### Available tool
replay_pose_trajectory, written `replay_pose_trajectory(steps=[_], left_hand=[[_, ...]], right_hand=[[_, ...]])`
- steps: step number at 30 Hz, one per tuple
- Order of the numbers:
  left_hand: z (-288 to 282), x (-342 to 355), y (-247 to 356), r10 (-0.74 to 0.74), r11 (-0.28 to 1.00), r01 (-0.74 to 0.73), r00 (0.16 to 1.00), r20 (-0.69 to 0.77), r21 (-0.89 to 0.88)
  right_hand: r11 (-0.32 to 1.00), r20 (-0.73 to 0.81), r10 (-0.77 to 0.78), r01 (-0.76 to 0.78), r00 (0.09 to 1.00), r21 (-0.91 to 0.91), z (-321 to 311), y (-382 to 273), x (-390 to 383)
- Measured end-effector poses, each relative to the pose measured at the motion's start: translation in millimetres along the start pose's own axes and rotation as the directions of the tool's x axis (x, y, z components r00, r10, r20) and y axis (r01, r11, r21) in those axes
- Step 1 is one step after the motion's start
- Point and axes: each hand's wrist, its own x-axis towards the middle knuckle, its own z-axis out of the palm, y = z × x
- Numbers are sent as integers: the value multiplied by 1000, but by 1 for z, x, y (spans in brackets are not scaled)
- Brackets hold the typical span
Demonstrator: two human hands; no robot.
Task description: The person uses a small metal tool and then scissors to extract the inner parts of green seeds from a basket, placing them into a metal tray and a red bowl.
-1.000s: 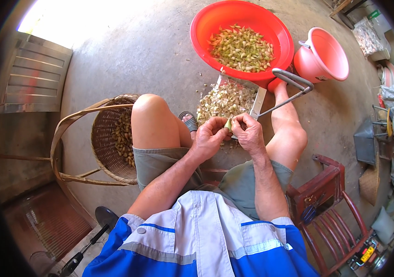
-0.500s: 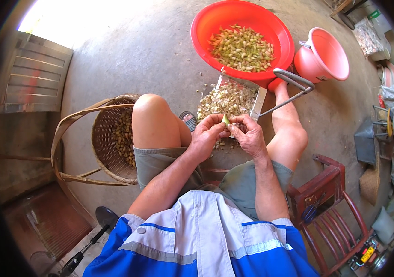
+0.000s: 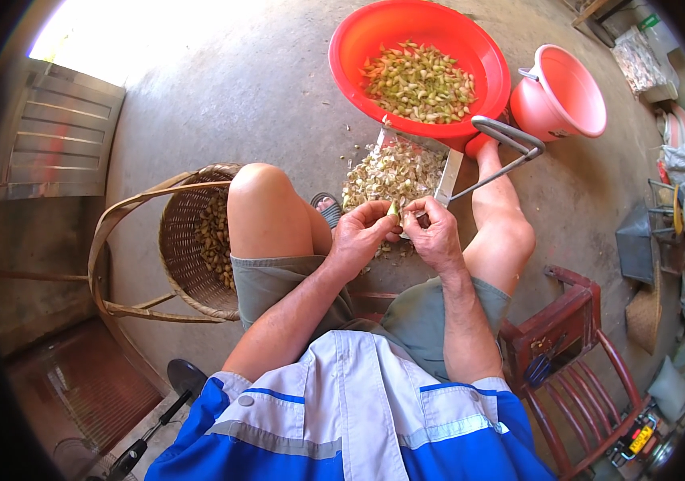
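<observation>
A small pale-green pointed bud [image 3: 393, 210] stands upright between the thumb and fingertips of my left hand [image 3: 363, 232]. Just beside it, my right hand [image 3: 437, 240] is closed in a pinch; what its fingertips grip is too small to make out. Below both hands, a heap of pale peelings [image 3: 394, 172] fills a shallow metal tray [image 3: 451, 172] and spills onto the floor. Beyond that, a wide red basin [image 3: 482, 48] holds many green and whitish buds [image 3: 422, 84]. Left of my knee, a woven basket [image 3: 178, 240] contains brownish buds [image 3: 214, 240] still in their husks.
A bent grey metal handle [image 3: 511, 138] rises beside my right shin. A pink bucket [image 3: 571, 92] stands right of the basin. A reddish wooden chair [image 3: 559, 337] is at my right, and the basket's tall bamboo handle [image 3: 106, 232] sticks out to the left.
My right hand's fingertips have drawn slightly apart from the bud, to the right. My left hand keeps its hold on the bud in nearly the same place.
</observation>
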Motion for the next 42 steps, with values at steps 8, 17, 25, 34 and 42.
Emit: replay_pose_trajectory(steps=[8, 17, 25, 34, 42], left_hand=[[-5, 5, -17, 92, 995, -93, 994, 51, 22], [-4, 3, -16, 93, 992, -102, 989, 111, 77], [0, 4, -16, 220, 970, -214, 974, 50, -115], [-2, 5, -9, 160, 907, -153, 987, -15, -393], [1, -1, 5, 153, 876, -138, 988, -3, -461]], right_hand=[[972, 71, 105, -117, 992, 204, -3, 0, 4], [980, 53, 66, -75, 996, 187, 2, 8, 3], [1000, -91, -25, 25, 996, 8, 6, 10, 4], [988, -148, -20, 43, 989, 149, 10, 17, 7], [988, -283, -33, -10, 959, -152, 9, 16, 16]])
